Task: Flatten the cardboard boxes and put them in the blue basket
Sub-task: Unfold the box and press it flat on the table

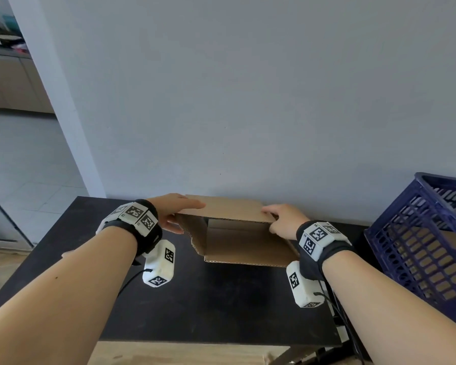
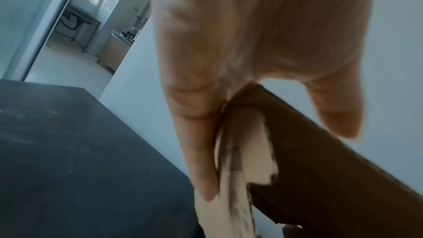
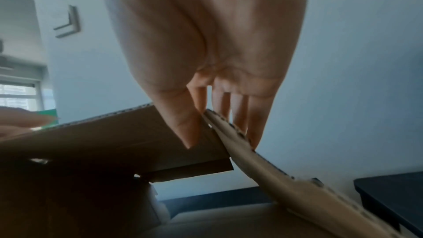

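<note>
A brown cardboard box [image 1: 237,241] lies on the black table [image 1: 208,299] against the wall, its open end facing me and its top panel sagging. My left hand [image 1: 174,214] grips the box's top left corner, fingers laid over the top panel and thumb on the side wall; the left wrist view shows the thumb [image 2: 199,151] along the box [image 2: 320,178]. My right hand [image 1: 282,219] pinches the right wall at the top corner. In the right wrist view its thumb [image 3: 181,124] lies inside the box [image 3: 114,142], with the other fingers behind the edge. The blue basket [image 1: 432,233] stands at the right.
Flat brown cardboard [image 1: 427,259] shows through the basket's lattice wall. A grey wall rises directly behind the table. A doorway with a tiled floor [image 1: 24,167] opens at the left. A light wooden surface [image 1: 182,354] lies below the table's near edge.
</note>
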A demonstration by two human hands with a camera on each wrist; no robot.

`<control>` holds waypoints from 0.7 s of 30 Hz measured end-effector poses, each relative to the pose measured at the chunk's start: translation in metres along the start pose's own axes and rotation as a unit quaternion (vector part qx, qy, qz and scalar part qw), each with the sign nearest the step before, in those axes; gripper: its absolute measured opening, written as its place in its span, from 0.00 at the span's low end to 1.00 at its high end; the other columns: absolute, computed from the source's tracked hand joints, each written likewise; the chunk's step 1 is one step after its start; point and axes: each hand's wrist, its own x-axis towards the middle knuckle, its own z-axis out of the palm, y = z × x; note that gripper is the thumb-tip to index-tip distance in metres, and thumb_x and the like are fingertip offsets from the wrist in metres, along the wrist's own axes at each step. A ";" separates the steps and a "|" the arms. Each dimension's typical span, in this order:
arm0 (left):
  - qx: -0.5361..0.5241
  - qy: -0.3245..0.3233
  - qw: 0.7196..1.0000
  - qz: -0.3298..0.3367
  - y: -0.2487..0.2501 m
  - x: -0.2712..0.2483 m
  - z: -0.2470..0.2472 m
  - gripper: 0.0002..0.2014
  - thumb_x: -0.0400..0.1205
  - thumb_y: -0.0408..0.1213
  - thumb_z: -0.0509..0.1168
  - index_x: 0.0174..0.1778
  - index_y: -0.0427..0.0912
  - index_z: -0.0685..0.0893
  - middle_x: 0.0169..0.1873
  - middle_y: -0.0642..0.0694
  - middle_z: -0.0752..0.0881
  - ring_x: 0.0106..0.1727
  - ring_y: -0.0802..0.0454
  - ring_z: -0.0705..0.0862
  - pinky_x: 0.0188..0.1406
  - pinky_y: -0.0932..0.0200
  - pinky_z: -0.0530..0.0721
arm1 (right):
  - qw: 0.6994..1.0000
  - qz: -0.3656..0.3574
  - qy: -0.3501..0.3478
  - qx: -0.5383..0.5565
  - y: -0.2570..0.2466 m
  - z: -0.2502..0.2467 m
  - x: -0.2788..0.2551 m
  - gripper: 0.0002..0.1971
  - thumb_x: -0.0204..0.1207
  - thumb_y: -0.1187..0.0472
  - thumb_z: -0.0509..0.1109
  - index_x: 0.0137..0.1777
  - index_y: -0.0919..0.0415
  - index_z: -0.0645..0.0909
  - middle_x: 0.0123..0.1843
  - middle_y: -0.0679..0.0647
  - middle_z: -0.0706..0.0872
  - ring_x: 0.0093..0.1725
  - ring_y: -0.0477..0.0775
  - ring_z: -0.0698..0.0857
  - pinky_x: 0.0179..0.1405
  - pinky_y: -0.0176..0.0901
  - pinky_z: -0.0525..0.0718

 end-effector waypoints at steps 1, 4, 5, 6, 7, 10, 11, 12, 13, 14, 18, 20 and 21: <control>0.003 0.019 1.000 -0.005 -0.004 0.002 -0.001 0.29 0.77 0.45 0.72 0.71 0.42 0.71 0.46 0.43 0.80 0.40 0.49 0.82 0.59 0.43 0.85 | 1.000 -0.005 -0.013 -0.014 -0.003 0.004 0.000 0.32 0.75 0.69 0.66 0.79 0.50 0.68 0.78 0.52 0.71 0.73 0.56 0.75 0.60 0.37 0.73; -0.005 0.048 0.999 -0.006 -0.019 0.008 0.001 0.34 0.78 0.41 0.72 0.77 0.45 0.64 0.48 0.42 0.81 0.33 0.49 0.82 0.54 0.45 0.87 | 0.997 -0.015 -0.048 -0.052 -0.010 0.018 0.001 0.35 0.74 0.65 0.70 0.80 0.50 0.64 0.78 0.54 0.71 0.60 0.54 0.79 0.46 0.35 0.76; -0.004 0.054 0.999 -0.005 -0.024 0.010 0.002 0.34 0.78 0.39 0.71 0.78 0.45 0.64 0.48 0.41 0.82 0.33 0.49 0.82 0.50 0.47 0.88 | 0.997 -0.015 -0.057 -0.055 -0.011 0.023 0.002 0.36 0.74 0.64 0.71 0.81 0.50 0.63 0.78 0.54 0.70 0.52 0.52 0.78 0.36 0.31 0.74; 0.003 0.060 0.998 -0.003 -0.030 0.011 0.004 0.31 0.78 0.37 0.71 0.76 0.46 0.66 0.49 0.41 0.82 0.35 0.48 0.83 0.44 0.50 0.90 | 0.996 -0.015 -0.064 -0.055 -0.011 0.027 0.002 0.37 0.74 0.64 0.72 0.81 0.50 0.62 0.78 0.54 0.70 0.47 0.51 0.78 0.29 0.29 0.69; 0.015 0.066 0.998 -0.003 -0.035 0.015 0.004 0.25 0.78 0.36 0.71 0.70 0.47 0.71 0.50 0.41 0.81 0.36 0.48 0.83 0.37 0.54 0.90 | 0.996 -0.014 -0.070 -0.054 -0.011 0.032 0.003 0.38 0.73 0.63 0.73 0.82 0.50 0.61 0.79 0.54 0.69 0.47 0.52 0.79 0.26 0.29 0.66; 0.001 0.057 0.998 -0.032 -0.050 0.018 0.007 0.12 0.80 0.32 0.67 0.44 0.50 0.69 0.39 0.41 0.76 0.29 0.48 0.75 0.25 0.60 0.79 | 0.995 -0.012 -0.090 -0.052 -0.011 0.047 0.007 0.41 0.71 0.63 0.75 0.82 0.50 0.59 0.79 0.54 0.67 0.54 0.54 0.81 0.25 0.30 0.66; 0.001 0.059 0.997 -0.043 -0.055 0.021 0.008 0.12 0.80 0.32 0.67 0.47 0.49 0.69 0.38 0.41 0.75 0.28 0.48 0.74 0.28 0.58 0.79 | 0.994 -0.013 -0.097 -0.051 -0.010 0.053 0.009 0.42 0.71 0.63 0.76 0.82 0.51 0.59 0.80 0.53 0.67 0.46 0.51 0.80 0.25 0.31 0.66; 0.004 0.067 0.997 -0.041 -0.059 0.023 0.008 0.14 0.80 0.32 0.67 0.56 0.47 0.70 0.40 0.41 0.75 0.32 0.45 0.76 0.35 0.53 0.83 | 0.993 -0.013 -0.105 -0.049 -0.010 0.058 0.011 0.43 0.70 0.63 0.77 0.82 0.51 0.59 0.80 0.53 0.66 0.39 0.49 0.78 0.25 0.31 0.66; 0.012 0.080 0.996 -0.042 -0.064 0.026 0.009 0.23 0.79 0.33 0.69 0.67 0.46 0.68 0.44 0.41 0.76 0.39 0.42 0.80 0.44 0.47 0.86 | 0.992 -0.015 -0.113 -0.049 -0.009 0.065 0.014 0.44 0.68 0.64 0.78 0.82 0.51 0.59 0.80 0.53 0.66 0.41 0.49 0.80 0.26 0.31 0.67; 0.020 0.092 0.995 -0.040 -0.070 0.029 0.009 0.31 0.78 0.33 0.70 0.75 0.45 0.63 0.49 0.41 0.76 0.47 0.39 0.82 0.51 0.42 0.86 | 0.991 -0.016 -0.120 -0.050 -0.009 0.071 0.017 0.45 0.67 0.64 0.79 0.82 0.50 0.60 0.81 0.52 0.65 0.51 0.52 0.83 0.29 0.33 0.73; 0.079 0.122 0.989 -0.031 -0.090 0.037 0.019 0.35 0.77 0.30 0.70 0.78 0.46 0.63 0.57 0.44 0.74 0.56 0.40 0.78 0.41 0.43 0.86 | 0.988 -0.007 -0.146 -0.053 -0.003 0.101 0.031 0.44 0.66 0.63 0.79 0.81 0.50 0.62 0.81 0.51 0.65 0.75 0.57 0.72 0.69 0.48 0.76; 0.129 0.133 0.982 -0.032 -0.100 0.045 0.022 0.28 0.77 0.31 0.69 0.73 0.45 0.69 0.53 0.46 0.79 0.53 0.41 0.79 0.40 0.50 0.85 | 0.987 -0.004 -0.150 -0.050 -0.001 0.113 0.039 0.41 0.69 0.63 0.77 0.81 0.51 0.62 0.82 0.52 0.63 0.78 0.56 0.68 0.75 0.48 0.70; 0.140 0.137 0.979 -0.047 -0.105 0.051 0.022 0.28 0.77 0.32 0.69 0.73 0.44 0.69 0.55 0.44 0.80 0.57 0.39 0.79 0.46 0.51 0.84 | 0.987 -0.004 -0.152 -0.050 0.000 0.118 0.044 0.39 0.72 0.63 0.74 0.81 0.51 0.62 0.83 0.52 0.62 0.79 0.56 0.66 0.76 0.47 0.68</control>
